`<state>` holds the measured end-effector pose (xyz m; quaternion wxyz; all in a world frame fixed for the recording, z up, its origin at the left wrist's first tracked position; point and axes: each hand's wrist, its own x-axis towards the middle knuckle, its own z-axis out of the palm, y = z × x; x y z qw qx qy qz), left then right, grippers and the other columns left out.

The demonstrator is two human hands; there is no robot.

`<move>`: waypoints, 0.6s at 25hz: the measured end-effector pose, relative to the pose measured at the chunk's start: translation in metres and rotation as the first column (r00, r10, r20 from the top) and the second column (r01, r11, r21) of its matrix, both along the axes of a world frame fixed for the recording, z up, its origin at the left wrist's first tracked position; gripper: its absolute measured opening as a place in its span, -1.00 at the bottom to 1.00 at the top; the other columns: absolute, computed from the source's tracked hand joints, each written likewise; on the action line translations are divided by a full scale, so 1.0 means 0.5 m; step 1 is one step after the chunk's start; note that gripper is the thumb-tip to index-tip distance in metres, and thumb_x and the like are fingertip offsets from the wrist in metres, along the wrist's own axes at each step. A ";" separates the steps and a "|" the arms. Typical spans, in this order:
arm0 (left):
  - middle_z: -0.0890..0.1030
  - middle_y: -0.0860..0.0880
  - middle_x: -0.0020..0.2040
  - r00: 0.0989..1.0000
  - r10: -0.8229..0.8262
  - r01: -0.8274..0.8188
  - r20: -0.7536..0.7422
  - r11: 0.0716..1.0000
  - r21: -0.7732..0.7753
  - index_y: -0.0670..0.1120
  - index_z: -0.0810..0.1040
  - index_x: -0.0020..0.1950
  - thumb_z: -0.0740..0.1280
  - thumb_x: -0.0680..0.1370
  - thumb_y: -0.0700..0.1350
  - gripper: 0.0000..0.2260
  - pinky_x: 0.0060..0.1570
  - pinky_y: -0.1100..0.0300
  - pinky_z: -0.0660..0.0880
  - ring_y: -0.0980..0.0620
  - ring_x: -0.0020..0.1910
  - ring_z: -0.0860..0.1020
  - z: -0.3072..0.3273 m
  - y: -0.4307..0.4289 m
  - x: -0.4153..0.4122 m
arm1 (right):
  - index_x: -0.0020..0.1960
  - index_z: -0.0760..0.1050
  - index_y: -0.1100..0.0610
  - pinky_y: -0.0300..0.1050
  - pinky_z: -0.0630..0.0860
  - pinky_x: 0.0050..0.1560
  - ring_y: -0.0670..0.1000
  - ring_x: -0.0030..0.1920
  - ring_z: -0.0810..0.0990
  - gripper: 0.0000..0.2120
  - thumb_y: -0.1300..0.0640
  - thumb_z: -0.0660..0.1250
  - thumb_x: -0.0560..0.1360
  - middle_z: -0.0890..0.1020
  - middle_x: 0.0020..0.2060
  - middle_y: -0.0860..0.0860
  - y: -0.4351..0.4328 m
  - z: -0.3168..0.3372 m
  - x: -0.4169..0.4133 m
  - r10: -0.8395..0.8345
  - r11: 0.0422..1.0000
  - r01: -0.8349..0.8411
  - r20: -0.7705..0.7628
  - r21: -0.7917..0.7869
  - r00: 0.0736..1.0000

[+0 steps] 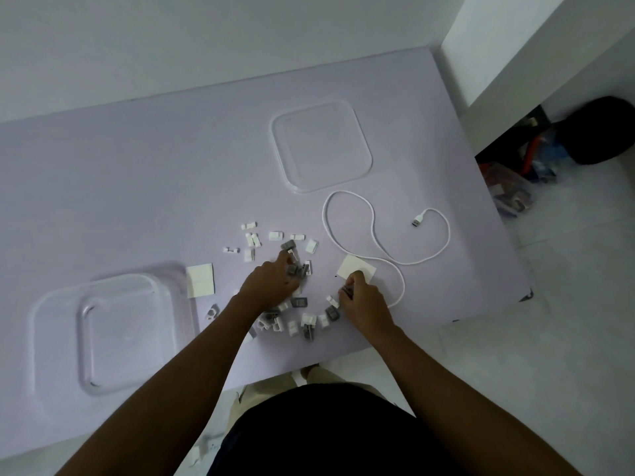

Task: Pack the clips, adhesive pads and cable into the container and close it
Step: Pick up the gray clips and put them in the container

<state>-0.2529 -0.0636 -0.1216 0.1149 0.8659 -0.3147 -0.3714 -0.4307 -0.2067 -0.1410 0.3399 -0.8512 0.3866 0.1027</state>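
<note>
Several small white and grey clips (298,307) lie scattered on the lilac table (137,187). My left hand (271,281) reaches into the pile, its fingers curled round grey clips. My right hand (360,298) grips a few grey clips in its curled fingers, beside a white adhesive pad sheet (357,268). A second pad sheet (200,280) lies next to the clear container (44,324) at the left. The container's clear lid (321,147) lies flat further back. A white USB cable (372,235) curls loosely to the right.
The table's right edge (508,235) drops to a tiled floor (567,321). A dark bag (601,132) and coloured packets (512,190) sit on the floor under a white ledge. A wall runs along the table's far side.
</note>
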 end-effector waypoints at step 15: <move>0.61 -0.24 -0.07 0.983 0.095 -0.089 0.154 0.995 -0.048 -0.20 0.33 0.23 0.19 0.62 -0.10 -0.75 -0.19 0.03 0.49 -0.27 -0.13 0.61 -0.017 0.003 0.008 | -0.06 0.52 0.17 -0.29 0.13 -0.61 -0.11 -0.55 0.28 -0.79 0.09 0.15 0.51 0.40 -0.48 0.00 -0.040 0.083 0.089 -0.665 -0.230 0.074 -0.212 0.970 0.716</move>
